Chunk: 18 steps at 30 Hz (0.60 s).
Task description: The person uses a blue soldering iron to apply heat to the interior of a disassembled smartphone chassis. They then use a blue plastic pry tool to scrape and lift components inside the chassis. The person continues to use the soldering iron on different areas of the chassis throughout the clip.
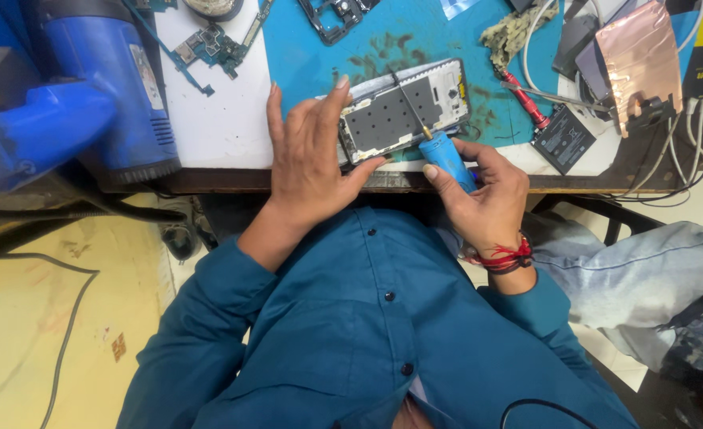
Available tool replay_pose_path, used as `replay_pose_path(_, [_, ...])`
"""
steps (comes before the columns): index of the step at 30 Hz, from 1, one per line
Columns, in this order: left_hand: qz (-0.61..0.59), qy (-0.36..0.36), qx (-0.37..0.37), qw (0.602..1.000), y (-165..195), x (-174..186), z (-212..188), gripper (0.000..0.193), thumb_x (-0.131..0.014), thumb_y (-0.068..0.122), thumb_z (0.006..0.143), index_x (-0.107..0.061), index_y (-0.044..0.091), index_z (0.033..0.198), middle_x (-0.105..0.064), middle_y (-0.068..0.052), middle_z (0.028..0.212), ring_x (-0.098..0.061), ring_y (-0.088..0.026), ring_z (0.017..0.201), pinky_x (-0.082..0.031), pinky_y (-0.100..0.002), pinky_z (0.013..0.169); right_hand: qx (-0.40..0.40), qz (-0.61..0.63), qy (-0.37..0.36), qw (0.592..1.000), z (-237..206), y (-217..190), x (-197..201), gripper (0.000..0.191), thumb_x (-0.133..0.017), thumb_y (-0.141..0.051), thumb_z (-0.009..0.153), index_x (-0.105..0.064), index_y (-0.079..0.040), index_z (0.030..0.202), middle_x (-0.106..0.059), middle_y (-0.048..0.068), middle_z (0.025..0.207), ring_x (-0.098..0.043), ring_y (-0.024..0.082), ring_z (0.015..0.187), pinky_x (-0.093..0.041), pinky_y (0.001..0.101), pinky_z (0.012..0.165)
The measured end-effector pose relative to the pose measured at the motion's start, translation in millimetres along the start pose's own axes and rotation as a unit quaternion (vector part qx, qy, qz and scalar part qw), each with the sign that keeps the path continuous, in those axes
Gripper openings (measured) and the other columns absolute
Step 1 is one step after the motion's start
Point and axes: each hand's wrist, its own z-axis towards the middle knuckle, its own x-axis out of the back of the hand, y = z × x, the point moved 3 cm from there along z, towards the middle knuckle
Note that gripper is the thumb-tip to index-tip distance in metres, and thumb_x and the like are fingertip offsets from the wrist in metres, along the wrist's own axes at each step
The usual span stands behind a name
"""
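An opened phone body (403, 111) lies on the blue work mat (415, 40), its inner metal frame facing up. My left hand (307, 155) rests flat on the phone's left end, with the thumb along its near edge. My right hand (482, 191) grips a blue-handled screwdriver (447, 155). The thin shaft slants up and left, and the tip sits over the upper middle of the phone. A red thread band circles my right wrist.
A blue heat gun (97, 87) stands at the left edge. A circuit board (212, 46) lies on the white surface. A red-handled tool (526, 103), a black battery (564, 139), a copper sheet (641, 56), a black frame (331, 16) and white cables (685, 127) lie right and behind.
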Motion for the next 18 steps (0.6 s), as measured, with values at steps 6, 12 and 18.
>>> replay_pose_path(6, [-0.018, -0.006, 0.003, 1.0, 2.7, -1.9, 8.5, 0.109, -0.09, 0.047, 0.086, -0.023, 0.007, 0.162, -0.064, -0.007, 0.133, -0.052, -0.028, 0.13, -0.003, -0.06, 0.129, -0.02, 0.078, -0.004, 0.997, -3.3, 8.8, -1.5, 0.036, -0.086, -0.016, 0.091, -0.071, 0.004, 0.117, -0.077, 0.012, 0.098, -0.072, 0.011, 0.085, -0.058, 0.0265, 0.075])
replay_pose_path(12, [0.018, -0.027, 0.02, 0.999, 5.9, -0.2, 11.6, 0.104, -0.09, 0.049, 0.082, -0.032, 0.011, 0.159, -0.064, -0.01, 0.123, -0.053, -0.028, 0.123, -0.018, -0.057, 0.122, -0.046, 0.181, -0.023, 0.982, -3.8, 8.7, 2.4, 0.037, -0.084, -0.011, 0.094, -0.068, 0.006, 0.123, -0.075, 0.01, 0.106, -0.07, 0.009, 0.091, -0.058, 0.0253, 0.081])
replay_pose_path(18, [0.006, -0.026, 0.032, 0.999, 7.5, -0.6, 12.7, 0.102, -0.09, 0.048, 0.081, -0.033, 0.01, 0.157, -0.063, -0.011, 0.124, -0.052, -0.027, 0.116, -0.028, -0.051, 0.108, -0.044, 0.207, -0.002, 0.977, -7.7, 5.2, 22.7, 0.036, -0.082, -0.006, 0.093, -0.067, 0.007, 0.124, -0.073, 0.01, 0.108, -0.069, 0.01, 0.092, -0.057, 0.0249, 0.082])
